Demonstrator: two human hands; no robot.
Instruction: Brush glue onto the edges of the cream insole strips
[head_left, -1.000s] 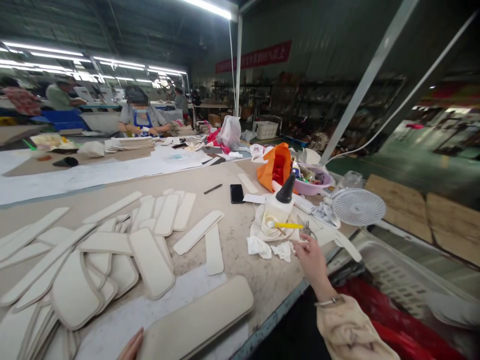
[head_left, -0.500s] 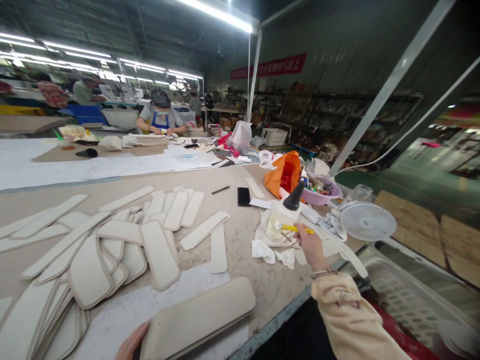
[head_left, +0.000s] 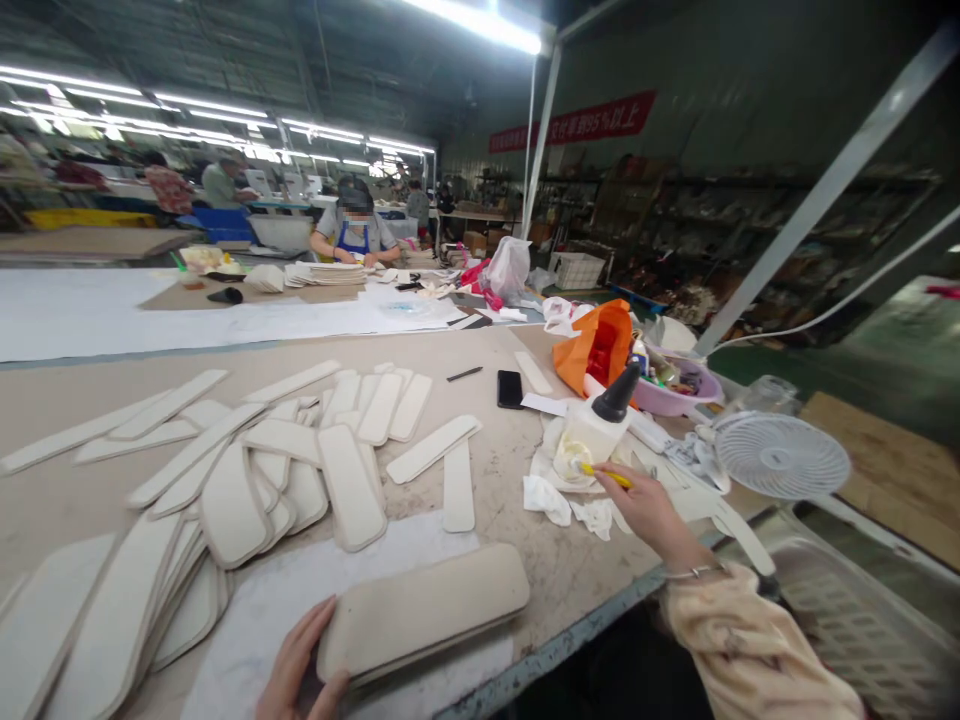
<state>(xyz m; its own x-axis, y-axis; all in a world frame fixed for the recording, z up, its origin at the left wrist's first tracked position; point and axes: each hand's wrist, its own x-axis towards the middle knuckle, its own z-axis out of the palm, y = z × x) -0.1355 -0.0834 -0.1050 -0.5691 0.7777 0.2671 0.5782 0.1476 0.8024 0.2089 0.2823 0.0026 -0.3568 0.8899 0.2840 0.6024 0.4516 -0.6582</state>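
My left hand rests against the near end of a long cream rounded panel that lies on white paper at the table's front edge; its fingers curl on the panel's edge. My right hand pinches a yellow-handled brush, whose tip lies at a white glue bottle with a black cone nozzle. The bottle stands on crumpled white rags.
Many cream strips and panels cover the left half of the table. A black phone, orange bag, pink bowl and white fan lie to the right. Another person works at the far table. A grey crate sits beyond the edge.
My right hand reached forward from the table edge and took hold of the yellow brush by the glue bottle. My left hand came further into view on the long panel.
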